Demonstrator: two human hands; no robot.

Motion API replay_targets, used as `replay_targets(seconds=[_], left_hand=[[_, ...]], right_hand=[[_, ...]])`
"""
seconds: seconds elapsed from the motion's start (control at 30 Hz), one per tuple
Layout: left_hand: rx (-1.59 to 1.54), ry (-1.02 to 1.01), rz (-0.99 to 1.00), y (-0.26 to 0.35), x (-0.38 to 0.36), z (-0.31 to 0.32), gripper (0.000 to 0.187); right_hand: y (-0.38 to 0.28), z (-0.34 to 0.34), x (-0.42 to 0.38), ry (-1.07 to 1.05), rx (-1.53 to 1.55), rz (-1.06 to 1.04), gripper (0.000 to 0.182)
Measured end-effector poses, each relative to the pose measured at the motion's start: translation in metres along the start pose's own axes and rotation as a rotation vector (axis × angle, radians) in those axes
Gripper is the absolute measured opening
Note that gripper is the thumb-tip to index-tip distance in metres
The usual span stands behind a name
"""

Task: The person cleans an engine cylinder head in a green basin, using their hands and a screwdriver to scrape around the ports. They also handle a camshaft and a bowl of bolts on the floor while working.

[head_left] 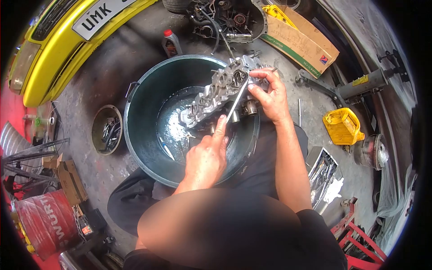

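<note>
A metal engine cylinder head lies tilted across the tub, its upper right end near the rim. My left hand is closed around a long thin metal rod-shaped tool, with the index finger stretched along it. The handle is hidden in my palm, so its exact kind cannot be told. The tool's tip touches or nearly touches the head beside a round opening. My right hand grips the upper right end of the head, thumb and fingers around its edge. Under it is a large dark green tub with shiny liquid inside.
Left of the tub stands a round pan of metal parts. A red-capped bottle, a gearbox-like assembly and a cardboard box lie beyond. At right are a yellow jug, a jack and a tool tray.
</note>
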State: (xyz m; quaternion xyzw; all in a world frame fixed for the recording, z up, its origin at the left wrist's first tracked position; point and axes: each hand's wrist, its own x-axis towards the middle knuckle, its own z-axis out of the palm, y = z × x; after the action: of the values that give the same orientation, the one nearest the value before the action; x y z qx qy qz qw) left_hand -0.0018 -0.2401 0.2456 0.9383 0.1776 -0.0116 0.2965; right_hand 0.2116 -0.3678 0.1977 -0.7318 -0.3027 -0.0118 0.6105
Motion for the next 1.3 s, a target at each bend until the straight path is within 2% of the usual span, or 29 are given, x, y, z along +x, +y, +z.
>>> replay_targets(seconds=[0.2, 0.3, 0.4, 0.47, 0.53, 0.6, 0.7, 0.8, 0.83, 0.9, 0.97, 1.03, 1.1, 1.2, 1.3], left_hand=[[-0.236, 0.053, 0.080, -0.006, 0.002, 0.005, 0.056], [-0.490, -0.091, 0.011, -0.011, 0.010, -0.007, 0.053], [-0.485, 0.144, -0.134, -0.059, -0.005, 0.022, 0.038], [-0.324, 0.251, -0.501, -0.114, -0.001, 0.052, 0.030], [-0.147, 0.070, -0.704, -0.198, 0.004, 0.097, 0.029], [-0.093, -0.328, -0.870, -0.245, 0.017, 0.122, 0.035], [-0.109, -0.514, -0.927, -0.314, 0.031, 0.197, 0.040], [0.160, -0.363, -0.787, -0.248, 0.043, 0.146, 0.042], [0.161, -0.151, -0.813, -0.205, 0.047, 0.116, 0.038], [0.053, 0.109, -0.532, -0.176, 0.064, 0.089, 0.035], [-0.155, 0.138, -0.288, -0.096, 0.086, 0.029, 0.031], [-0.143, 0.339, 0.350, -0.035, 0.102, -0.007, 0.026], [0.007, 0.360, 0.761, 0.003, 0.132, -0.034, 0.024], [0.136, 0.177, 0.977, 0.027, 0.168, -0.052, 0.024], [0.319, 0.009, 1.039, 0.035, 0.186, -0.061, 0.022]], right_hand=[[0.003, 0.002, 0.000, 0.041, 0.015, -0.005, 0.026], [0.005, 0.002, -0.001, 0.027, 0.017, -0.012, 0.028], [0.009, -0.002, 0.001, 0.006, -0.006, -0.043, 0.029], [0.010, -0.003, -0.001, 0.005, -0.009, -0.042, 0.029], [0.004, -0.001, -0.002, 0.012, -0.016, -0.023, 0.029], [0.002, 0.002, -0.001, 0.021, 0.003, -0.012, 0.029], [0.003, 0.001, 0.000, 0.002, -0.004, -0.027, 0.030], [-0.001, 0.003, -0.001, 0.032, 0.011, 0.001, 0.032], [0.001, 0.002, -0.001, 0.034, -0.012, -0.016, 0.034], [-0.002, 0.002, 0.000, 0.031, -0.034, -0.002, 0.035], [-0.002, 0.003, 0.000, 0.028, -0.039, 0.009, 0.036], [-0.002, 0.003, 0.001, 0.024, -0.034, 0.007, 0.036], [-0.005, 0.004, 0.001, 0.018, 0.012, 0.051, 0.039], [-0.005, 0.004, 0.000, 0.021, 0.038, 0.080, 0.040], [-0.004, 0.003, 0.001, 0.038, -0.017, 0.068, 0.040]])
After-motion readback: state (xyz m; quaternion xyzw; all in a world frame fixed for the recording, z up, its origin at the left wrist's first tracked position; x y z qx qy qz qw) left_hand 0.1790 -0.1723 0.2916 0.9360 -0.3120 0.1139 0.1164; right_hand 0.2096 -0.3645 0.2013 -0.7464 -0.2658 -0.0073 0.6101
